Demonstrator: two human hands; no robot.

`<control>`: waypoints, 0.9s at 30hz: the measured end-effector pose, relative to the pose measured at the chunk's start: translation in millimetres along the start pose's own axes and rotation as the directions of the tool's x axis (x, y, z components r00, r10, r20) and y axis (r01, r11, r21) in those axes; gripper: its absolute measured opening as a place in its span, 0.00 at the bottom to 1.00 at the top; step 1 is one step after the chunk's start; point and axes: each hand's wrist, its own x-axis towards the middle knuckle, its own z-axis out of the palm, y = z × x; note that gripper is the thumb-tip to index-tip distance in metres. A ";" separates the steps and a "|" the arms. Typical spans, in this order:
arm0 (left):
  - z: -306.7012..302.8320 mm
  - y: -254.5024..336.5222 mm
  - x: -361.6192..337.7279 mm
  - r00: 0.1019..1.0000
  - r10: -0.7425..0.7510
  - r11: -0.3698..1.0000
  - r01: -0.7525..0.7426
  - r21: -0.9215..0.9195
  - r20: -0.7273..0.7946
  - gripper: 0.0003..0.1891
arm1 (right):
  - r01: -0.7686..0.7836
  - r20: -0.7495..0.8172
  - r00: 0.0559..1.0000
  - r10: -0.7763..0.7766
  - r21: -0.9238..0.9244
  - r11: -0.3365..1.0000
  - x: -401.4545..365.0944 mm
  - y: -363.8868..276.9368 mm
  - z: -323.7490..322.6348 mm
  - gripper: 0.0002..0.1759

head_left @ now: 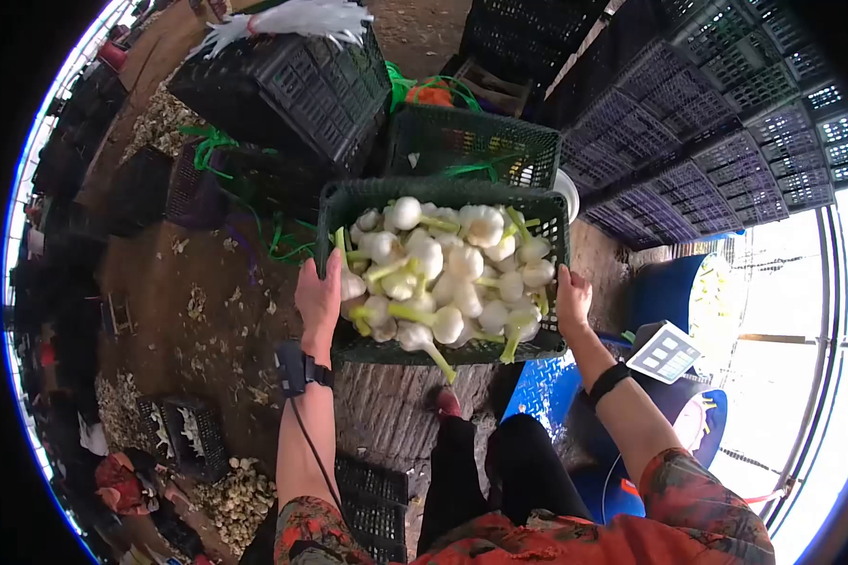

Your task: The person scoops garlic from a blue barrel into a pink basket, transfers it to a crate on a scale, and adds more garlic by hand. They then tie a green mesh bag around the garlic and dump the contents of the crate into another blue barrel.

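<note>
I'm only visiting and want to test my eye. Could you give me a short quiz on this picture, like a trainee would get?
1. What fills the green crate?
A) red apples
B) white bulbs with green stalks
C) brown potatoes
2. True or false: only the left hand grips the crate, while the right hand hangs free.
3. Fill in: the stack of crates at upper left is ____ in colour.

Key:
1. B
2. False. Each hand holds one side of the crate.
3. black
</note>
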 end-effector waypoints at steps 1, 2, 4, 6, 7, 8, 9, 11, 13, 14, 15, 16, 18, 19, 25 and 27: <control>-5.4 7.1 -1.4 0.998 0.049 0.999 -0.049 0.024 -0.033 0.45 | 0.025 -0.026 0.999 -0.025 -0.017 1.000 -3.1 -5.8 -1.0 0.27; 3.2 -8.3 4.1 0.989 0.097 0.994 -0.090 0.067 -0.107 0.42 | 0.035 -0.020 0.999 -0.036 -0.063 0.997 -4.8 -11.4 -1.8 0.27; -4.4 -4.6 9.7 0.992 0.114 0.993 -0.114 -0.002 -0.046 0.41 | 0.040 -0.012 0.999 -0.041 -0.101 0.994 -6.4 -13.4 -4.7 0.27; -2.1 -4.4 9.9 0.961 0.238 0.969 -0.245 -0.038 -0.141 0.35 | 0.040 0.077 0.996 -0.034 -0.071 0.997 -7.5 -12.1 -4.7 0.26; -4.6 8.9 3.0 0.846 0.443 0.886 -0.363 0.288 -0.297 0.33 | 0.038 0.074 0.997 -0.034 -0.059 0.998 -6.8 -11.2 -3.9 0.26; -6.4 21.5 -6.3 0.792 0.569 0.813 -0.500 0.299 -0.223 0.33 | -0.005 0.073 0.997 0.013 -0.106 0.994 -5.0 -9.9 -4.3 0.25; -14.7 59.1 -27.2 0.715 0.683 0.719 -0.625 0.302 -0.146 0.33 | -0.049 0.070 0.996 0.060 -0.150 0.987 -3.1 -7.4 -2.3 0.25; -9.3 112.6 -60.2 0.617 0.738 0.582 -0.787 0.203 0.274 0.35 | -0.032 0.066 0.997 0.041 -0.137 0.990 -4.3 -6.0 0.2 0.24; 28.5 104.3 -65.3 0.603 0.748 0.488 -0.783 0.385 0.279 0.33 | 0.061 0.027 0.998 -0.058 -0.124 0.990 -10.8 -13.8 -5.2 0.24; 35.5 98.0 -58.7 0.607 0.743 0.484 -0.778 0.401 0.282 0.33 | 0.036 0.018 0.999 -0.034 -0.085 0.996 -7.8 -7.4 0.7 0.23; 40.5 95.0 -48.6 0.652 0.674 0.561 -0.758 0.333 0.348 0.33 | 0.038 0.030 0.999 -0.035 -0.071 0.997 -7.5 -7.5 3.0 0.23; 39.8 101.4 -41.5 0.686 0.597 0.640 -0.720 0.268 0.417 0.34 | 0.042 0.056 0.998 -0.036 -0.101 0.994 -7.0 -6.1 4.2 0.22; 28.1 112.3 -32.9 0.746 0.606 0.669 -0.666 0.328 0.278 0.33 | 0.029 0.097 0.995 -0.020 -0.094 0.995 -5.4 1.3 7.0 0.21; 23.0 116.2 -28.5 0.778 0.616 0.700 -0.614 0.364 0.128 0.32 | 0.008 0.110 0.994 0.003 -0.098 0.995 -6.8 6.2 8.2 0.21; 79.0 64.3 60.1 0.963 0.122 0.953 -0.181 0.243 0.238 0.32 | 0.056 0.146 0.988 -0.055 -0.003 0.998 -6.3 10.1 8.2 0.27; 55.6 92.4 36.2 0.966 0.184 0.958 -0.217 0.185 0.182 0.31 | -0.022 0.216 0.976 0.008 0.060 0.998 0.5 -9.9 -7.3 0.25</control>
